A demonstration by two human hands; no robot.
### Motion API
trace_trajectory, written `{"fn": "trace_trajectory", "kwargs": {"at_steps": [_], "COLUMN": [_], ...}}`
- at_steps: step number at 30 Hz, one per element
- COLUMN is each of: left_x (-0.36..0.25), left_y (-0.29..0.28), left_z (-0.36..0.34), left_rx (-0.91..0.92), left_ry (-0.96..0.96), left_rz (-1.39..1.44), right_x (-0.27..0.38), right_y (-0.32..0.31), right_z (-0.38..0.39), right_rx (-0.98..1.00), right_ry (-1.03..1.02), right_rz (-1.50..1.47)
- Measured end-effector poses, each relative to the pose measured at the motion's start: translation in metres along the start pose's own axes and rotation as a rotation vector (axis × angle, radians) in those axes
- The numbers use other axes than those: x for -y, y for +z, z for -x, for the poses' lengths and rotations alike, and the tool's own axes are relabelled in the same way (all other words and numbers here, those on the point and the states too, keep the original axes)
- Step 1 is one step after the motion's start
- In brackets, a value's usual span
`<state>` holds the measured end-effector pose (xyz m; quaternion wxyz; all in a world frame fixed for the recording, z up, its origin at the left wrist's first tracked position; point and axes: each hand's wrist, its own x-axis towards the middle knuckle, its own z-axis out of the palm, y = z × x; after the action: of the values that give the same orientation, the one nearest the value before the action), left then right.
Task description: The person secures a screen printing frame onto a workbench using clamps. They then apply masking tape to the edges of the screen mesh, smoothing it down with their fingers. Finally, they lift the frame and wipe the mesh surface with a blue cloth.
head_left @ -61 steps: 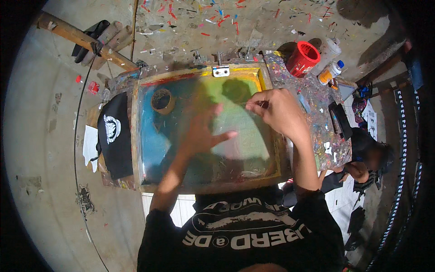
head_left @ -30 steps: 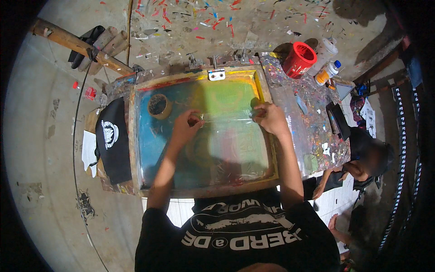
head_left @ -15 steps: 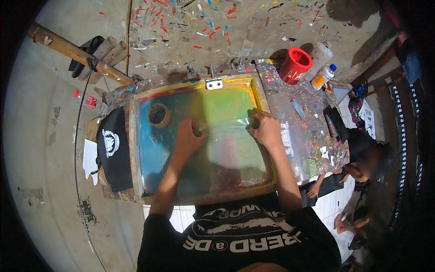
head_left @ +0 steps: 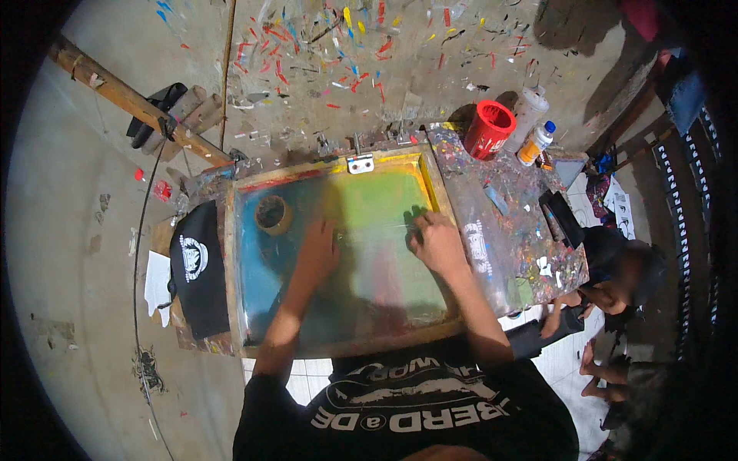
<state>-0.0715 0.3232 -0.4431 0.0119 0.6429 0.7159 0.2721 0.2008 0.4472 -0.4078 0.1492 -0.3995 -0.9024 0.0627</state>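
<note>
A wooden-framed printing screen point(head_left: 231, 292) lies in front of me, its mesh tinted blue on the left and yellow-green on the right. Over the middle of the mesh, my left hand point(head_left: 318, 250) is closed, fingertips together. My right hand point(head_left: 438, 244) is bent over the mesh's right side, with thumb and fingers curled in. Between the hands runs the faint edge of a clear plastic film point(head_left: 377, 226), which both seem to pinch; it is hard to see against the mesh. A round tape roll point(head_left: 273, 215) rests on the blue part.
A metal hinge clamp point(head_left: 360, 164) holds the screen's far edge. On the paint-spattered table point(head_left: 530, 223) stand a red tub point(head_left: 490, 131) and a blue-capped bottle point(head_left: 536, 144). Black printed fabric point(head_left: 198, 269) lies left of the screen. Another person point(head_left: 615, 269) sits at the right.
Both hands have come down nearer the mesh, and the film's bright glint between them has faded. My left fingers have drawn together. The whole view has shifted slightly.
</note>
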Motion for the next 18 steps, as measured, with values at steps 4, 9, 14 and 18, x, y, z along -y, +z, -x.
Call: {"fn": "trace_trajectory", "kwargs": {"at_steps": [4,9,14,18], "left_x": [-0.029,-0.039,-0.021,-0.017], "left_y": [-0.002,0.026,0.033,0.015], "left_z": [0.004,-0.009,-0.011,0.0], "left_rx": [0.14,0.085,-0.047,-0.057], "left_ry": [0.214,0.102,-0.007,-0.058], "left_rz": [-0.112,0.192,-0.036,-0.028], "right_x": [0.007,0.004,0.001,0.017], "right_y": [0.006,0.017,0.026,0.024], "right_z": [-0.001,-0.009,-0.012,-0.025], "right_rx": [0.07,0.09,0.075,0.058], "right_ry": [-0.032,-0.02,0.017,0.022], "right_rz": [-0.065,-0.026,0.013,0.044]}}
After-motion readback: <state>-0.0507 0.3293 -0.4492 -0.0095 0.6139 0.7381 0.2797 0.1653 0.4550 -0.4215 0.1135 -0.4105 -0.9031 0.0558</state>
